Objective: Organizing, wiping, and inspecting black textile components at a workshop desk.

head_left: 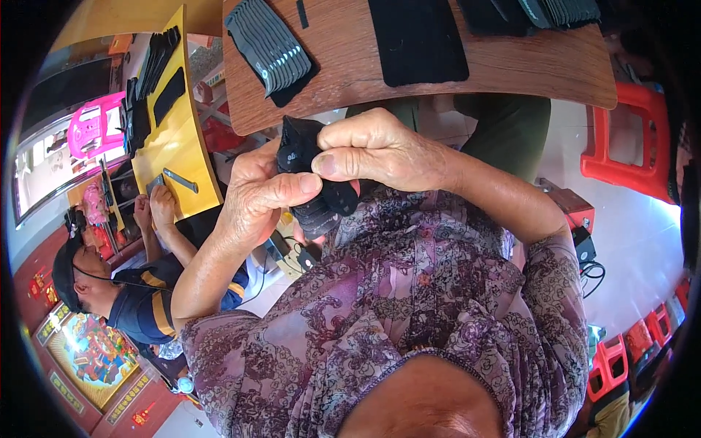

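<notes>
Both of my hands meet in front of my chest, just below the near edge of the brown wooden table (343,77). Between them is a folded black fabric piece (296,140) with a small pale mark on it. My left hand (252,197) pinches it from the left, thumb on top. From the right, my right hand (387,152) grips it with thumb and bent forefinger, the two thumb tips almost touching. Under the thumbs hangs a layered bunch of dark fabric (316,219); whether it is joined to the upper piece I cannot tell.
On the table lie a fanned stack of grey fabric strips (268,51), a black fabric panel (418,44) and another stack (558,11) at far right. A co-worker (139,292) sits left at a yellow table (186,131). Red plastic stools (635,142) stand at right.
</notes>
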The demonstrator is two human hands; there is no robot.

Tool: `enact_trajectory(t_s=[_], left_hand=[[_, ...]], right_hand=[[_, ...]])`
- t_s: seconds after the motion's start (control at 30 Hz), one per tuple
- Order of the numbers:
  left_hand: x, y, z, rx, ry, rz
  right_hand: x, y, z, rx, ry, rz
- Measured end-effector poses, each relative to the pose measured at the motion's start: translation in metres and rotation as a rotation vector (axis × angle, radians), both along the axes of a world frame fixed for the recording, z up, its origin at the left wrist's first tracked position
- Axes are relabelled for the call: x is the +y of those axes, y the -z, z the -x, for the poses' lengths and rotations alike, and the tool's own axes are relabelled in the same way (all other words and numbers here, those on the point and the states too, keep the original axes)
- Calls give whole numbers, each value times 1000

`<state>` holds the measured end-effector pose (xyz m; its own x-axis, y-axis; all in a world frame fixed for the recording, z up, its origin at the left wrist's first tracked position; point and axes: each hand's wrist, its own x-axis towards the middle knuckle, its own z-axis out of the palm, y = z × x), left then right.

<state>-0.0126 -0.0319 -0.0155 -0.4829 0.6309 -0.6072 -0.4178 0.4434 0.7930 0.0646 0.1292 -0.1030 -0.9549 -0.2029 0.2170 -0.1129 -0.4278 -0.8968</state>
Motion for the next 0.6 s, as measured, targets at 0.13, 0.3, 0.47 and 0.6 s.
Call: enact_trajectory(t_s=[0.13,0.3,0.47,0.6], left_hand=[[2,-7,1,227,120,78],[6,-11,-7,366,46,59],[1,-9,-4,322,-28,79],[0,-12,0,329,29,79]], right_hand=[[-3,0,-1,-35,2,16],[-4,-2,0,-42,23,5],[-6,-7,-2,-63,11,-37],[-7,-15,-4,-80,19,-117]])
